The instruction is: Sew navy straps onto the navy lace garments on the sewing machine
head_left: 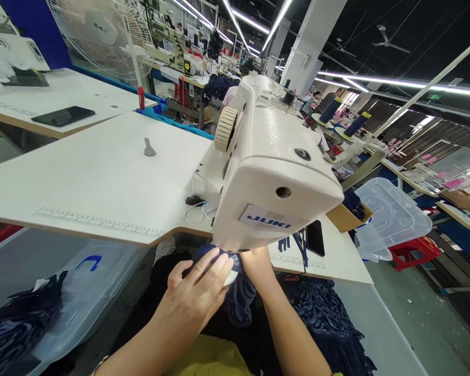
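Observation:
A white JUKI sewing machine (270, 156) stands on a white work table (102, 177), its head end toward me. Under that end lies dark navy patterned fabric (238, 297), with a small white piece at the needle area. My left hand (199, 290) lies on the fabric with fingers stretched flat, pressing it down. My right hand (258, 266) reaches under the machine head beside it; its fingers are hidden by the machine. More navy fabric (325, 318) drapes over my lap and the table's edge.
A clear plastic bin (62, 297) with navy pieces sits low on the left. Another clear bin (391, 214) and a red stool (415, 248) stand on the right. A black phone (315, 237) lies on the table. A fan (102, 34), thread cones (356, 124) and other workstations fill the background.

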`<control>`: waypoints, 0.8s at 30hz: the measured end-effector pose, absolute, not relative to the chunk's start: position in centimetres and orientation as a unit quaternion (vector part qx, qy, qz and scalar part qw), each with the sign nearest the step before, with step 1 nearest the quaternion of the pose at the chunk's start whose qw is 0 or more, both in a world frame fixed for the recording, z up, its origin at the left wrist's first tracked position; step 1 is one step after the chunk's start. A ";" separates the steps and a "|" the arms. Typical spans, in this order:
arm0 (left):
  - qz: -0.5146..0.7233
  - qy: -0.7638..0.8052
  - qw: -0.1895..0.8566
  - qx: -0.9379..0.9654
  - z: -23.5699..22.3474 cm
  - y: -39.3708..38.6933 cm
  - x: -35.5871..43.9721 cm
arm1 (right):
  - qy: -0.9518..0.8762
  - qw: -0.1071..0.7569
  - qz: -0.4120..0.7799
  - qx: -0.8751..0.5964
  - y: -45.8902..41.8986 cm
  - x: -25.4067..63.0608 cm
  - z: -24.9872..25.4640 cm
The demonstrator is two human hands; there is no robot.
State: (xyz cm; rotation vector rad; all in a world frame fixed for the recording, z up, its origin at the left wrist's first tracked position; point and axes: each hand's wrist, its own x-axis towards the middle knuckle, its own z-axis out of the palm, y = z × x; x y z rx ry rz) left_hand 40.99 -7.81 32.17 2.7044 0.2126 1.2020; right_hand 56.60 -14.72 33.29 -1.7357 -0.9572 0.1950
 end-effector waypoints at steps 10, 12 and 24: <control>0.395 0.087 0.117 0.907 32.4 -8.2 41.1 | -0.423 0.546 0.081 -0.719 -14.6 56.6 33.3; 0.393 0.087 0.120 0.908 32.4 -8.1 41.1 | -0.426 0.543 0.075 -0.720 -14.6 56.6 33.3; 0.389 0.074 0.111 0.912 32.5 -7.5 40.7 | -0.417 0.527 0.104 -0.733 -15.0 56.4 33.6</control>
